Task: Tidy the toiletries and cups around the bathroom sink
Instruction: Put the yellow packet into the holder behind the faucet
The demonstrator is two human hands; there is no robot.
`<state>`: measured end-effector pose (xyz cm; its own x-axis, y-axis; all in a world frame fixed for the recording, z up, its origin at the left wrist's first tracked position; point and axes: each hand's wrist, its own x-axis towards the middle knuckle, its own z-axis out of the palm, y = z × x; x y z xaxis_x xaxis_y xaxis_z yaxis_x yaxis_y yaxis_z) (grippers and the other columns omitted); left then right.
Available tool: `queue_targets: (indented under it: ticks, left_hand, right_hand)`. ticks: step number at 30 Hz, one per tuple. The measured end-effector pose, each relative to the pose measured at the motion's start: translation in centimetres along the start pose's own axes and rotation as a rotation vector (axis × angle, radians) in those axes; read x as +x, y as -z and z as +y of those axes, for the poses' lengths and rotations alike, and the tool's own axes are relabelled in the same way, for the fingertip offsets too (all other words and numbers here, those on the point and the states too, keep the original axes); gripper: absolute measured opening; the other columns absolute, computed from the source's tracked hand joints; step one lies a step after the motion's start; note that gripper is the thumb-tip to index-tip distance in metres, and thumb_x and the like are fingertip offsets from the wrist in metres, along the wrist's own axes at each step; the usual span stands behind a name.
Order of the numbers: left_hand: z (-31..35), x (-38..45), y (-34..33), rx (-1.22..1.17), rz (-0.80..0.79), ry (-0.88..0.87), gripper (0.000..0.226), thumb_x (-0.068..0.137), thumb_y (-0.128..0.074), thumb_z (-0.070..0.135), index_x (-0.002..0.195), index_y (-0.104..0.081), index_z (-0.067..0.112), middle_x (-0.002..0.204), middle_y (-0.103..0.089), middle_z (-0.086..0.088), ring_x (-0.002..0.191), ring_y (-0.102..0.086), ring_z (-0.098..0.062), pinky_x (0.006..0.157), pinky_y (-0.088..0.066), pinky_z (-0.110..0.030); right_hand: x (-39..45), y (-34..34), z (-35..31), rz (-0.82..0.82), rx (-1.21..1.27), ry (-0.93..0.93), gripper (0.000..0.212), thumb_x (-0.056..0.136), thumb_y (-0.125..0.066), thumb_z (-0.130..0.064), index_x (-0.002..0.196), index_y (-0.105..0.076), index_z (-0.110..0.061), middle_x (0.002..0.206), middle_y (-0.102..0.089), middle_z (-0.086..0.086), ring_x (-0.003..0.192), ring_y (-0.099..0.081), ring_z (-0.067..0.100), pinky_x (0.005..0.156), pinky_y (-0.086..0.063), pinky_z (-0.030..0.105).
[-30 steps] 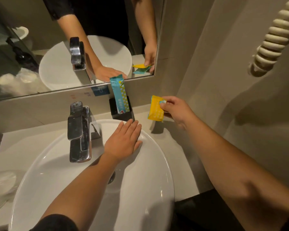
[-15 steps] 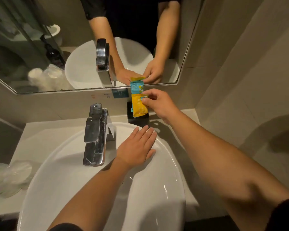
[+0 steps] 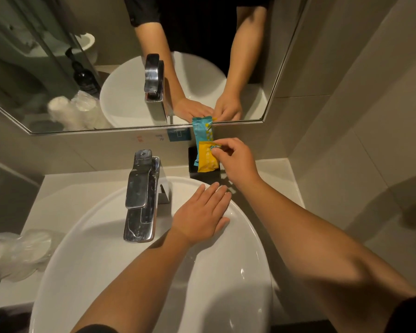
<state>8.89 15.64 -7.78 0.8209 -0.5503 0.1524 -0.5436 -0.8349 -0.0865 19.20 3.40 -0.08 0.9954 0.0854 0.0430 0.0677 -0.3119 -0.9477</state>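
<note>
A small black holder (image 3: 203, 175) stands on the counter behind the sink, against the wall. A tall teal packet (image 3: 202, 133) stands upright in it. My right hand (image 3: 235, 162) pinches the top corner of a yellow packet (image 3: 207, 159), which sits in the holder in front of the teal one. My left hand (image 3: 202, 215) lies flat, fingers together and palm down, on the back rim of the white basin (image 3: 101, 260), holding nothing. Several wrapped plastic cups (image 3: 15, 253) lie on the counter at the far left.
A chrome tap (image 3: 141, 195) rises behind the basin, left of my left hand. The mirror (image 3: 58, 68) spans the wall above the counter, and it reflects a dark pump bottle. A tiled wall closes in the right side. The pale counter (image 3: 274, 174) runs narrow beside the holder.
My right hand carried the yellow packet leftward from above the counter to the black holder and lowered it in front of the teal packet. My left hand stayed on the basin rim.
</note>
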Motion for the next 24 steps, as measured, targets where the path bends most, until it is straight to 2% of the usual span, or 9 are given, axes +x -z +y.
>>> queue_targets:
  ticks: [6, 11, 18, 21, 24]
  left_hand:
    - [0.0, 0.1, 0.1, 0.013, 0.005, -0.002, 0.057, 0.098, -0.033, 0.048, 0.138, -0.047, 0.01, 0.142, -0.051, -0.013, 0.135, -0.042, -0.032, 0.112, -0.034, -0.049]
    - [0.0, 0.1, 0.1, 0.015, 0.001, 0.002, 0.057, 0.098, -0.035, 0.048, 0.137, -0.049, 0.01, 0.141, -0.051, -0.013, 0.135, -0.042, -0.032, 0.111, -0.035, -0.049]
    - [0.0, 0.0, 0.1, 0.011, -0.012, 0.001, 0.057, 0.098, -0.032, 0.048, 0.138, -0.047, 0.01, 0.142, -0.05, -0.013, 0.136, -0.041, -0.032, 0.111, -0.034, -0.049]
    - [0.0, 0.1, 0.3, 0.0, -0.018, 0.004, 0.057, 0.099, -0.03, 0.049, 0.137, -0.048, 0.01, 0.141, -0.051, -0.013, 0.136, -0.041, -0.032, 0.112, -0.034, -0.049]
    - [0.0, 0.1, 0.3, 0.0, -0.018, 0.001, 0.058, 0.099, -0.029, 0.049, 0.137, -0.048, 0.01, 0.14, -0.052, -0.013, 0.135, -0.043, -0.032, 0.111, -0.035, -0.049]
  right_hand:
    - [-0.9, -0.6, 0.2, 0.071, -0.124, 0.067, 0.019, 0.09, -0.065, -0.018, 0.108, -0.07, -0.013, 0.107, -0.061, 0.002, 0.092, -0.058, 0.007, 0.075, -0.047, 0.011]
    - [-1.0, -0.7, 0.0, 0.056, -0.25, 0.117, 0.021, 0.092, -0.063, -0.021, 0.111, -0.069, -0.013, 0.108, -0.062, 0.002, 0.095, -0.055, 0.007, 0.074, -0.042, 0.007]
    - [-1.1, -0.8, -0.1, 0.091, -0.243, 0.129, 0.019, 0.091, -0.064, -0.02, 0.107, -0.07, -0.013, 0.105, -0.063, 0.003, 0.092, -0.056, 0.008, 0.076, -0.046, 0.016]
    - [-1.5, -0.9, 0.2, 0.027, -0.341, 0.166, 0.02, 0.091, -0.064, -0.02, 0.109, -0.069, -0.012, 0.106, -0.062, 0.004, 0.094, -0.056, 0.01, 0.077, -0.044, 0.017]
    - [-1.3, -0.8, 0.4, -0.064, -0.426, 0.129, 0.024, 0.092, -0.063, -0.022, 0.113, -0.069, -0.013, 0.11, -0.062, 0.005, 0.099, -0.058, 0.015, 0.081, -0.049, 0.024]
